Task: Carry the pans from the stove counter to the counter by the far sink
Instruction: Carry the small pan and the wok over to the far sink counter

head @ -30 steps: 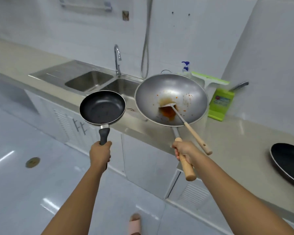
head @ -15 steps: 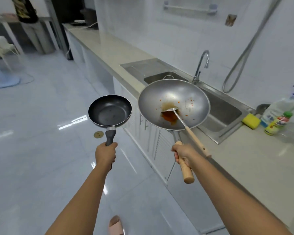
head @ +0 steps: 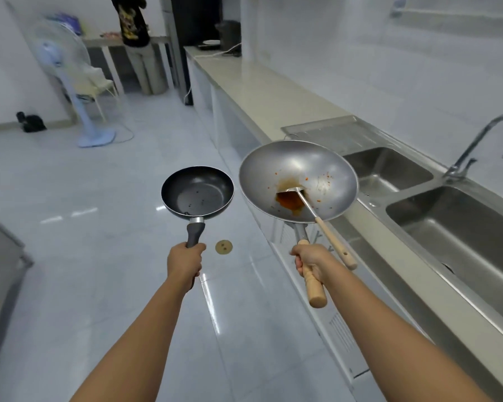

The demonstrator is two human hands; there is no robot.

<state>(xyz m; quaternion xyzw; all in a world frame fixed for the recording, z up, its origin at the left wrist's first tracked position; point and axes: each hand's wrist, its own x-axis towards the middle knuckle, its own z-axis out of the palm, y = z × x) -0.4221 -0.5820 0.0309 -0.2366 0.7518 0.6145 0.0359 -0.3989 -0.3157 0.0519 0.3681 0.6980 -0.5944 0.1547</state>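
Note:
My left hand [head: 185, 261] grips the dark handle of a small black frying pan [head: 197, 192], held level over the floor. My right hand [head: 312, 264] grips the wooden handle of a steel wok [head: 298, 169], which hangs over the counter's front edge. Orange sauce residue sits in the wok's bottom. A metal spatula with a wooden handle [head: 330, 239] rests loose inside the wok, its handle sticking out past the rim. The beige counter [head: 262, 91] runs along the right wall toward the far end of the room.
A double steel sink [head: 459, 227] with a tap [head: 482, 143] lies to my right. A round floor drain [head: 223, 246] is below the pans. A standing fan [head: 67, 79], a chair and a person by a table stand at the far end.
The view has swung left along the counter: the sink now lies at my right and the far room shows. Both pans stay in my hands, held much the same.

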